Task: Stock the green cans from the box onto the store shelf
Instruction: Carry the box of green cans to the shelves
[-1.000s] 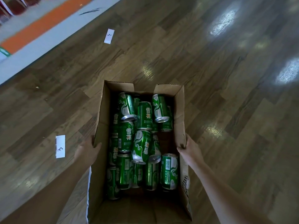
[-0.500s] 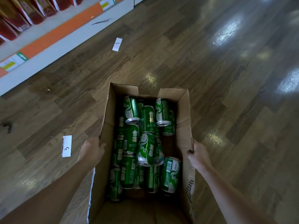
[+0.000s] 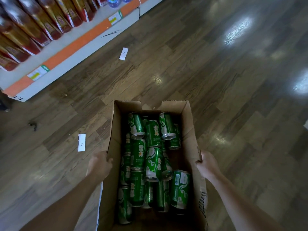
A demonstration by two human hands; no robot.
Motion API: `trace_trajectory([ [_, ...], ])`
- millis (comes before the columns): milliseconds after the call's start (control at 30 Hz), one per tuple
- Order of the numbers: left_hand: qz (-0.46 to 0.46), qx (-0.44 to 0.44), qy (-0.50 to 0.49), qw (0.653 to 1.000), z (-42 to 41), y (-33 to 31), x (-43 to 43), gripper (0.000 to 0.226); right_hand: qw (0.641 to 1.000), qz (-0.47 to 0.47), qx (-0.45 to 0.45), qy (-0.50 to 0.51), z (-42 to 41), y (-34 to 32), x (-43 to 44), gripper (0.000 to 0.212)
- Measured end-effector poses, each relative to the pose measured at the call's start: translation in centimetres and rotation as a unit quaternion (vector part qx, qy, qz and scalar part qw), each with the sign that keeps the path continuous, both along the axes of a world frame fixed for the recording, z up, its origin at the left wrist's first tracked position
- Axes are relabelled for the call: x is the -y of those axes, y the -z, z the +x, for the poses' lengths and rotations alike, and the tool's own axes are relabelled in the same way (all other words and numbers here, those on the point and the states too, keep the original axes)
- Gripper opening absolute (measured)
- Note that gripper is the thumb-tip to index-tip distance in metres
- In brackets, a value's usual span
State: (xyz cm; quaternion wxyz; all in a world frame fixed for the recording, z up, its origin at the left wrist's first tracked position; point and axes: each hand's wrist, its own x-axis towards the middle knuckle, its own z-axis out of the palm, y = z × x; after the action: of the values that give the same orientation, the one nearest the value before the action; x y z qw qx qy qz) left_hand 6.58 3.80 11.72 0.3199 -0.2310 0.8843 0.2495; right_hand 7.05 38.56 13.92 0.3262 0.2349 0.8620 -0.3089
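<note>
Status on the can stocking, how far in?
Done: nothing stocked that shows; the shelf holds only red packs in this view. In hand: the left hand and right hand each grip a side wall of the box. Left: the cans all lie jumbled inside the box, so all the picking and placing remains.

The cardboard box [image 3: 188,130] is open-topped, with green cans [image 3: 154,162] heaped loosely inside and reachable from above. The left hand [image 3: 100,164] and right hand [image 3: 207,164] grip its side walls. Left of the box, beyond wood floor [image 3: 166,72] with two paper slips [image 3: 81,142], the store shelf [image 3: 70,47] is crammed with red packets [image 3: 33,22].
</note>
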Motion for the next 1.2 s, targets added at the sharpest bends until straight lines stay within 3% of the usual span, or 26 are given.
trace_trajectory([
  [100, -0.004, 0.008, 0.002, 1.0, 0.1, -3.0, -1.1, 0.013, 1.0, 0.006, 0.02, 0.001, 0.3, -2.8, -1.5, 0.008],
  [333, -0.013, 0.004, 0.026, 1.0, -1.9, -9.4, -4.9, 0.014, 0.999, -0.005, 0.04, -0.005, -1.2, -9.5, -5.6, 0.015],
  [533, -0.001, -0.021, 0.034, 0.999, -7.1, -12.5, -8.4, 0.02, 1.0, 0.01, -0.009, -0.005, -5.7, -13.8, -8.5, 0.033],
  [667, 0.028, -0.037, 0.038, 0.998, -11.9, -12.8, -10.0, 0.037, 1.0, 0.022, -0.016, -0.001, -9.7, -14.6, -10.2, 0.025],
  [900, 0.024, -0.015, 0.067, 0.997, -22.2, -13.2, -12.8, 0.033, 0.998, 0.055, -0.024, 0.031, -18.6, -14.8, -12.6, 0.01],
  [1000, 0.028, -0.015, 0.068, 0.997, -26.2, -13.4, -13.5, 0.044, 0.998, 0.045, -0.026, 0.044, -22.1, -15.1, -13.3, 0.02],
  [1200, -0.003, -0.013, 0.061, 0.998, -32.4, -14.2, -15.8, 0.04, 0.997, 0.053, -0.049, 0.034, -28.7, -16.1, -14.7, 0.041],
])
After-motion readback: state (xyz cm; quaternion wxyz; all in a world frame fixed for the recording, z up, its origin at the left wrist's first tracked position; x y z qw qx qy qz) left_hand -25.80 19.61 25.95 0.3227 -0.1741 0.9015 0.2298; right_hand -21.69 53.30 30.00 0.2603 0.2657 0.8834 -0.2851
